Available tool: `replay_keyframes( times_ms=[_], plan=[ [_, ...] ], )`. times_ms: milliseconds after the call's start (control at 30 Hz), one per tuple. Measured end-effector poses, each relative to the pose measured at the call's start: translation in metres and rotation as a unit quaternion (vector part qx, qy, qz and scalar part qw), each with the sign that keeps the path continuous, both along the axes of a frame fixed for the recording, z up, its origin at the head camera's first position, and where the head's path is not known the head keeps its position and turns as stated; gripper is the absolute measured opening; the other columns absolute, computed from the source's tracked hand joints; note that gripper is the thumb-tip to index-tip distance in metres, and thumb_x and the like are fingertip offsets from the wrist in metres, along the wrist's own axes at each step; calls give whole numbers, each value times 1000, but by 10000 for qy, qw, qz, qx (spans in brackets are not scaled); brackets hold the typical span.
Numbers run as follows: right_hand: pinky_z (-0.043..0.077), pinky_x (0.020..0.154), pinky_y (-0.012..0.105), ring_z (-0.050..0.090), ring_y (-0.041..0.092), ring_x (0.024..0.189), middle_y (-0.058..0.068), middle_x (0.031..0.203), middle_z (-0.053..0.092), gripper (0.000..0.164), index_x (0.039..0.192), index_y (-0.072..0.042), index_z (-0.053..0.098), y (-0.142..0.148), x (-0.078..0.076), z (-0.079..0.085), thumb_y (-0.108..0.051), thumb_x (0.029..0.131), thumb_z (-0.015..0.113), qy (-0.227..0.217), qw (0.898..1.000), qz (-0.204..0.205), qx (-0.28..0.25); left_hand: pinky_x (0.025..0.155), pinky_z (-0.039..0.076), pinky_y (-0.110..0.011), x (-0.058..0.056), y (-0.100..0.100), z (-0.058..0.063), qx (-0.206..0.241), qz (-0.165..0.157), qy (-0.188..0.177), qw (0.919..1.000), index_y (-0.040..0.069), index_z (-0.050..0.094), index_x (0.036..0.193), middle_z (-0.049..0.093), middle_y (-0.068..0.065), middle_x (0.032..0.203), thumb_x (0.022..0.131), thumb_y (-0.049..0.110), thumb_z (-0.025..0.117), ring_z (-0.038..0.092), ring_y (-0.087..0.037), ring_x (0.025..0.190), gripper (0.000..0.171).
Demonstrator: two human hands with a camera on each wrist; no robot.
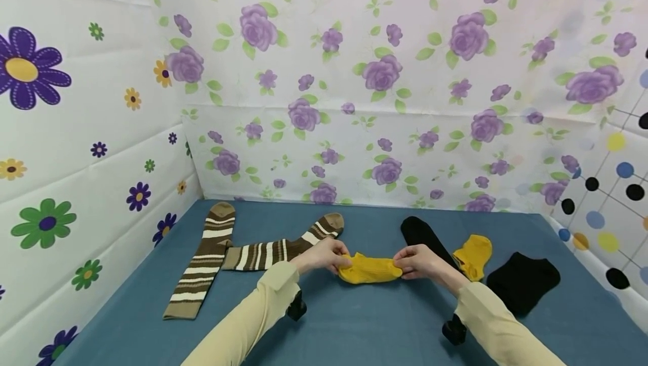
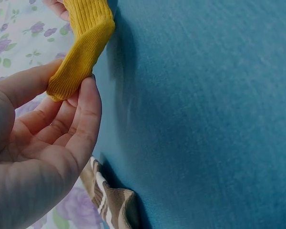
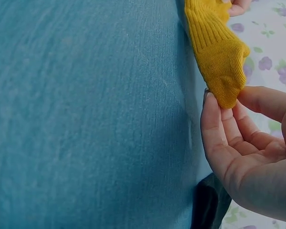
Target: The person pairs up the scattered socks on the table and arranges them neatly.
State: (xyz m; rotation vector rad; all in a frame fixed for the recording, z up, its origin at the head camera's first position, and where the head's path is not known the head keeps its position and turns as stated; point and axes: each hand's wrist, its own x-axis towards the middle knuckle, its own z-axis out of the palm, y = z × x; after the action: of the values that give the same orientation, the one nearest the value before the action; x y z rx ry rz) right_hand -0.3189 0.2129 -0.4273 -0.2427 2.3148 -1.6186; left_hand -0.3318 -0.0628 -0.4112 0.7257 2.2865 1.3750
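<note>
A ribbed yellow sock (image 1: 372, 270) is stretched sideways between both hands, over the middle of the table. My left hand (image 1: 325, 254) pinches one end of it between thumb and fingers; the left wrist view shows that end of the sock (image 2: 78, 62) in the fingertips. The other end is pinched by my right hand (image 1: 421, 262), and in the right wrist view the sock's tip (image 3: 224, 78) shows between thumb and fingers. Right of the right hand lies a second yellow sock (image 1: 473, 256), bunched up on the table.
Two brown striped socks (image 1: 199, 267) lie at the left, one touching the other. A long black sock (image 1: 427, 239) and a short black sock (image 1: 523, 283) lie at the right. The blue tabletop (image 1: 354, 332) meets a flowered cloth wall (image 1: 349, 147) at the back.
</note>
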Motion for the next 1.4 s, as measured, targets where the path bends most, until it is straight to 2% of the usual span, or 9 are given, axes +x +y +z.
replay_keyframes(
  times_ms=[133,300,767,1133,1400],
  plan=[
    [50,68,38,60,24,73,12,85,59,22,98,7,59,0,0,0,-10,86,62,-13,9999,69,-97,64,51,-35,0,-1,-3,-98,54,12,9999,-3,61,93,59,-8,78,86,7,62,58,-19,68,12],
    [50,68,38,60,24,74,11,85,60,22,98,8,59,2,2,-2,-9,86,62,-16,9998,113,-146,64,51,-35,0,-1,-5,-105,-24,36,9999,-3,61,93,59,-8,78,86,8,62,59,-21,68,13],
    [51,66,37,61,24,73,11,84,60,20,95,8,59,1,3,-5,-8,84,64,-6,10000,-80,-52,65,51,-36,1,2,-6,-111,-30,-99,9999,-4,61,92,59,-9,77,85,6,63,58,-22,68,13],
    [51,64,35,60,21,71,9,82,61,17,94,7,60,0,4,-4,-6,84,64,54,9998,-107,174,64,51,-35,0,0,-6,-169,-74,-201,9996,-4,62,92,59,-9,75,86,7,62,57,-20,65,12],
    [51,63,35,58,20,68,9,79,59,16,92,6,61,1,3,-4,-7,83,65,145,9993,-184,295,64,51,-35,-3,-1,-9,-167,-119,-313,9993,-3,62,93,60,-8,77,86,9,62,59,-24,68,13]
  ],
)
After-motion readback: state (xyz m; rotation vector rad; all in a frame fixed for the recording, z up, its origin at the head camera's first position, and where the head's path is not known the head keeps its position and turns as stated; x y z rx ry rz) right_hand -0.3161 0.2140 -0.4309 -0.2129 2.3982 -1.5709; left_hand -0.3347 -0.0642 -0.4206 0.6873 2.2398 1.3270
